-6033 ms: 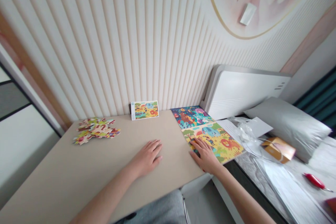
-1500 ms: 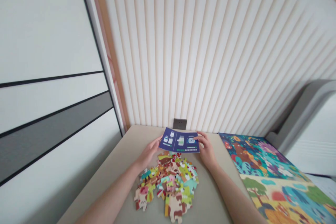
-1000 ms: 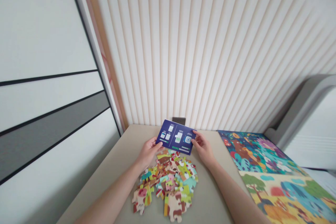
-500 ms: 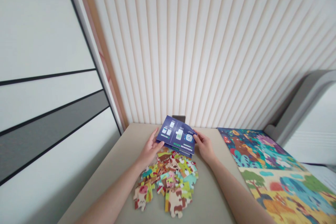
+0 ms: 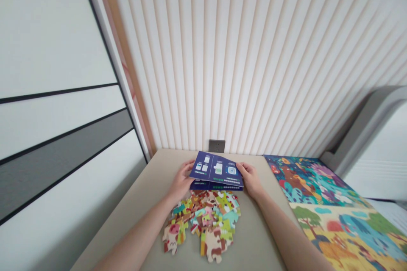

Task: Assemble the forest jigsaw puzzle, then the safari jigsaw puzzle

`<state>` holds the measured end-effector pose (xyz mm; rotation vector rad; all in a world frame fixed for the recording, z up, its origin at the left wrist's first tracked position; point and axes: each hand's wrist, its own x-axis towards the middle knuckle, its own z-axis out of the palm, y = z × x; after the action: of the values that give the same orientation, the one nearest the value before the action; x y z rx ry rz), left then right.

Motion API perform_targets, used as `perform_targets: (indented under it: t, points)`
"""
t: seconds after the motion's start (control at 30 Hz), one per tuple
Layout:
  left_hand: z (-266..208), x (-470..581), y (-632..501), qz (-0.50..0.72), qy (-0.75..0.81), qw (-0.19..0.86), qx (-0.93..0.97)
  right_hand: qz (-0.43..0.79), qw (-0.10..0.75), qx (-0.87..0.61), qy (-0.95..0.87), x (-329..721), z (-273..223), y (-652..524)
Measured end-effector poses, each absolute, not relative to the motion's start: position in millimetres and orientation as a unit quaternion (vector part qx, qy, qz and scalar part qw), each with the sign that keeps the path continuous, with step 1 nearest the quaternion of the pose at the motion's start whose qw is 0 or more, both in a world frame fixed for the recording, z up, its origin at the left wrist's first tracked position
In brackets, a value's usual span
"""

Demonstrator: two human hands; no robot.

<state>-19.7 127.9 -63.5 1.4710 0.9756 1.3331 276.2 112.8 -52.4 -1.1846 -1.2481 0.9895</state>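
Note:
A dark blue printed leaflet (image 5: 216, 170) with small pictures and white and green print is held between my hands above the far part of the table. It looks folded or doubled, for a second blue layer shows below its near edge. My left hand (image 5: 183, 180) grips its left side, the fingertips partly hidden by the sheet. At the right edge, my right hand (image 5: 249, 176) pinches it with thumb and fingers. Just nearer to me lies a heap of colourful jigsaw puzzle pieces (image 5: 206, 220), some with cow and farm pictures.
Two picture puzzles lie at the right: a dark blue forest scene (image 5: 305, 180) and a yellow scene with a blue elephant (image 5: 349, 233). Behind the beige table (image 5: 254, 237), a black socket (image 5: 217, 146) sits on the ribbed wall (image 5: 222, 59). White panels stand left, a grey-edged headboard-like piece right.
The leaflet has come down and turned nearly level, its right side shifting a little right. The socket behind it now shows fully. Both hands keep hold; the puzzle pieces stay put.

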Motion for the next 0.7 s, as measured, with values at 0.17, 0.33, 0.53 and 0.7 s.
perform_targets:
  t: [0.17, 0.33, 0.53, 0.7]
  points:
    - [-55.5, -19.5, 124.7, 0.574, 0.379, 0.471, 0.551, 0.430, 0.542, -0.477, -0.542, 270.4, -41.7, 106.2]
    - [-52.3, -18.8, 123.1, 0.605, 0.373, 0.491, 0.504, 0.477, 0.530, -0.421, -0.561, 263.3, -42.5, 105.8]
    - [-56.7, -21.9, 125.8, 0.603, 0.375, 0.515, 0.479, 0.476, 0.529, -0.409, -0.571, 265.9, -53.9, 109.3]
    - [-59.2, -25.6, 129.0, 0.611, 0.375, 0.530, 0.454, 0.427, 0.529, -0.398, -0.617, 264.4, -53.7, 106.2]
